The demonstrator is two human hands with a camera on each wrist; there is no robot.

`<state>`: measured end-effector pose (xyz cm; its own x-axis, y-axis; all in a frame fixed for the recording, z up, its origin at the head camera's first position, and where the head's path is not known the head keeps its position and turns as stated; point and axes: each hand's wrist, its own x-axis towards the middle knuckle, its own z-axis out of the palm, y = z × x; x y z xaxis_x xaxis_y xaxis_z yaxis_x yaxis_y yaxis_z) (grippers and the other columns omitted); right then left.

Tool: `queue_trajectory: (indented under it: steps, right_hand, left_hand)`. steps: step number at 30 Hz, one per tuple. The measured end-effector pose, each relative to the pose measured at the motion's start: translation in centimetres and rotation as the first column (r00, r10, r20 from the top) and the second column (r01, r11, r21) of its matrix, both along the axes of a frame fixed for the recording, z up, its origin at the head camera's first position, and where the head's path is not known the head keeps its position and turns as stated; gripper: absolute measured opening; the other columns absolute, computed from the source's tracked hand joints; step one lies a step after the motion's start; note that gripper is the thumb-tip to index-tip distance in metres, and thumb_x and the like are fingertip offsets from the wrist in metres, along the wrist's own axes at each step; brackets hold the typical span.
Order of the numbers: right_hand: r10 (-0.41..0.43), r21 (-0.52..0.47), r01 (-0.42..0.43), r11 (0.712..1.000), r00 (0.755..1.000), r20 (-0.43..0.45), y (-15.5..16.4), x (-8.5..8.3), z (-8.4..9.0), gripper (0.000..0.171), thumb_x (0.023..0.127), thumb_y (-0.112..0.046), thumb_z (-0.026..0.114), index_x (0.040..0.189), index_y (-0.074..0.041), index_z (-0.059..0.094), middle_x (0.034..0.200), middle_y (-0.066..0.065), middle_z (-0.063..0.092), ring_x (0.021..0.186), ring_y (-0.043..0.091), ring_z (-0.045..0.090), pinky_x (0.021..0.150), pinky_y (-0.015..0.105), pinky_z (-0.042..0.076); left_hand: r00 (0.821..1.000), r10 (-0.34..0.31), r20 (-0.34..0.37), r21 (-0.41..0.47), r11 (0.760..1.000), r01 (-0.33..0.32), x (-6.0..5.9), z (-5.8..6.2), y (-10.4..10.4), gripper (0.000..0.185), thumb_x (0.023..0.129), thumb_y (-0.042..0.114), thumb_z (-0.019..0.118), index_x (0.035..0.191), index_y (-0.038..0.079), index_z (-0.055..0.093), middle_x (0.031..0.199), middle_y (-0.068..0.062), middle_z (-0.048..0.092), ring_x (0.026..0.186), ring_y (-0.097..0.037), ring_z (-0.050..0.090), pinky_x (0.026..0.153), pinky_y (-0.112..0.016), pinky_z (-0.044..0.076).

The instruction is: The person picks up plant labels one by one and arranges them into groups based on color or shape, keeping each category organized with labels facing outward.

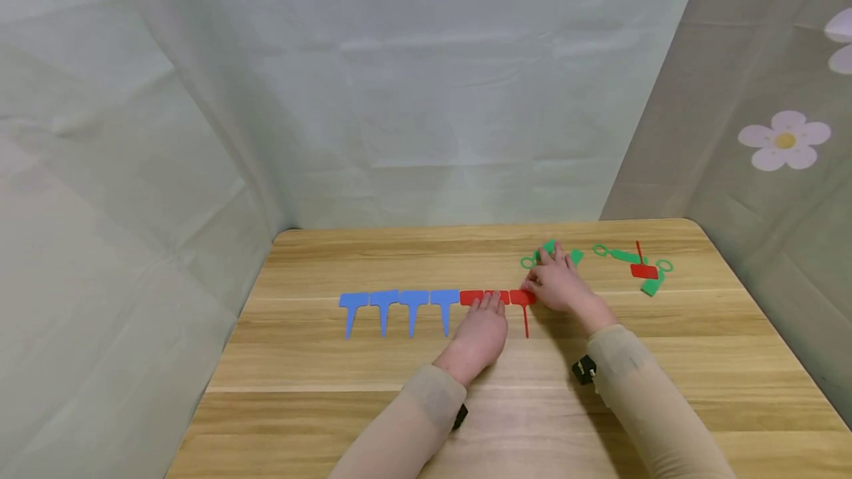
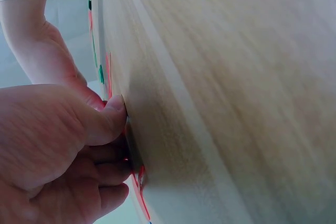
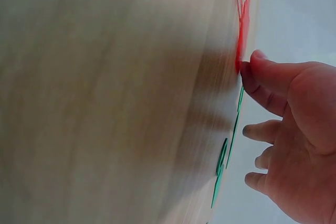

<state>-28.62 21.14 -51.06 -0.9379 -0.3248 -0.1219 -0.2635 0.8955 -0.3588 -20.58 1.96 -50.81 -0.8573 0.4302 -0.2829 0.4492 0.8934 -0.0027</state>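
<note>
1. Right now the red plant tags lie flat in a row near the middle of the wooden table. Their wide heads sit side by side along a left-to-right line, and the one stem that shows runs straight back toward the person, so its long axis lies front to back.
2. Flat on these tags rests the left hand, its fingers stretched out and pressing down on the red heads; it pinches nothing.
3. At the right end of the red row, the right hand touches the last red head with thumb and fingertips. Whether it pinches or only presses, I cannot tell.
4. Just left of the red ones, four blue plant tags continue the same row, heads up, stems toward the person.
5. Behind the right hand lies a loose green tag; further right, well apart, a small heap of green tags carries one red tag.
6. Pale grey-green cloth hangs behind and to the left of the table; the cloth on the right bears a flower print.
</note>
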Motion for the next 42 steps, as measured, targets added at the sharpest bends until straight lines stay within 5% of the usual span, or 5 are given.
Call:
queue_trajectory:
  steps: [42]
  right_hand:
    - [-0.019,-0.019,0.019,1.0,1.0,-0.006,0.33,0.49,0.51,0.017,0.107,-0.03,0.068,0.102,-0.016,0.077,0.167,0.037,0.026,0.156,0.062,-0.001,0.124,0.075,0.006]
  left_hand:
    - [1.0,-0.001,-0.014,0.004,1.0,0.001,0.09,-0.27,0.04,0.053,0.112,0.015,0.056,0.162,0.004,0.045,0.173,-0.01,0.035,0.16,-0.026,0.03,0.128,-0.039,0.028]
